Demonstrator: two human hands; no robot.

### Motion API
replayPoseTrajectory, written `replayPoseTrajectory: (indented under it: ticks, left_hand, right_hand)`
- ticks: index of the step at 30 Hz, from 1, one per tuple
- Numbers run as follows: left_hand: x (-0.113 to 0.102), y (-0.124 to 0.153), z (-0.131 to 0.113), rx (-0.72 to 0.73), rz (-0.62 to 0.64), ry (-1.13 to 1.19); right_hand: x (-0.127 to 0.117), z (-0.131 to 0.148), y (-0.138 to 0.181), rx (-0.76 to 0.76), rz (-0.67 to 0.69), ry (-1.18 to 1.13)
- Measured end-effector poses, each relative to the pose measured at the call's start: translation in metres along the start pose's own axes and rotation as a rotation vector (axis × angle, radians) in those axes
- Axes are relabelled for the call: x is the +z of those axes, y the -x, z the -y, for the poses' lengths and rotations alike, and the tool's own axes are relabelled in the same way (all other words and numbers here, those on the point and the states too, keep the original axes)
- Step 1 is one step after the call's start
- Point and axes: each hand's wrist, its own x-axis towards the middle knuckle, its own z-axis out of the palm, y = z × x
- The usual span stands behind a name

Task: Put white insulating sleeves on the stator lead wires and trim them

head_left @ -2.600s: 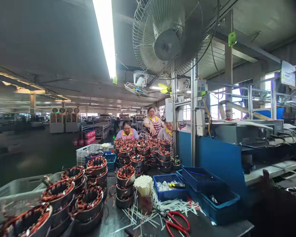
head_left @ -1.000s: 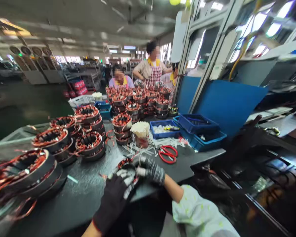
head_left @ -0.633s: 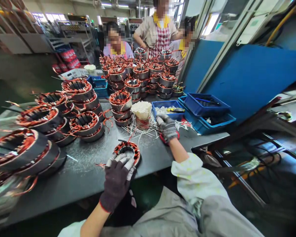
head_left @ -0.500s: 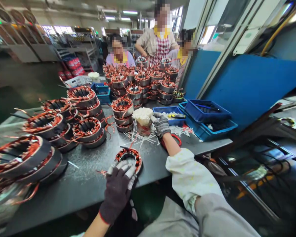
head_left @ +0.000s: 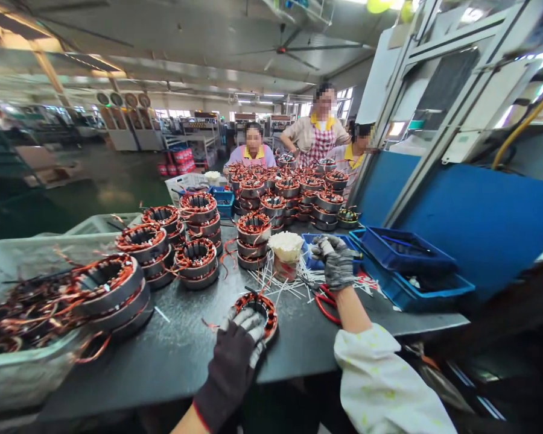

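Note:
A copper-wound stator ring [head_left: 259,306] lies flat on the dark table [head_left: 172,355] near its front edge. My left hand [head_left: 235,355], in a dark glove with pale fingertips, rests over the ring's near rim and grips it. My right hand [head_left: 337,262], in a grey glove, is raised farther back with its fingers curled. It hovers beside a cup of white sticks [head_left: 286,247] and over a small blue tray [head_left: 311,256]. What its fingers hold is hidden. Red-handled scissors [head_left: 324,302] lie just under that wrist.
Stacks of wound stators [head_left: 194,241] fill the table's left and far end. A grey crate [head_left: 27,361] of stators sits at the near left. Blue bins [head_left: 407,259] stand on the right. Loose white sticks [head_left: 271,280] are scattered about. Three people [head_left: 314,135] work at the far end.
My right hand left the stator ring and reached back to the cup of sticks, then lifted a little. My left hand stayed on the ring. The view tilted down, then up again.

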Motion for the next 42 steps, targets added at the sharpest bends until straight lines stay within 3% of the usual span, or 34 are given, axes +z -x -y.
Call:
replayPoseTrajectory:
  ticks: [3,5,11,15,19,26,32,37,42]
  left_hand:
    - [-0.002,-0.001,0.006,0.016,0.081,-0.004]
    - [-0.007,0.0,0.007,0.007,0.155,0.007]
    - [-0.007,-0.006,0.004,-0.055,0.294,0.114]
    - [-0.002,-0.008,0.002,-0.122,0.275,0.116]
    - [-0.002,-0.007,-0.001,-0.131,0.236,0.08]
    - [-0.004,-0.005,0.003,-0.12,0.197,0.113]
    - [-0.011,-0.007,0.01,-0.089,0.28,0.203]
    - [-0.009,-0.006,0.003,-0.09,0.291,0.119]
    - [0.0,-0.002,-0.013,-0.197,0.144,0.015]
  right_hand:
    - [-0.011,0.001,0.021,0.002,0.008,-0.072]
    - [-0.018,0.001,0.054,-0.034,0.071,-0.129]
    - [-0.052,0.015,0.179,-0.135,0.636,-0.068]
    - [-0.066,0.028,0.218,-0.136,0.706,-0.081]
    - [-0.066,0.027,0.224,-0.159,0.705,0.004]
    - [-0.06,0.027,0.202,-0.106,0.718,0.062]
    - [-0.061,0.048,0.196,-0.085,0.808,0.024]
    - [-0.049,0.045,0.205,-0.136,0.699,0.105]
    - [-0.023,0.022,0.207,-0.13,0.575,0.085]
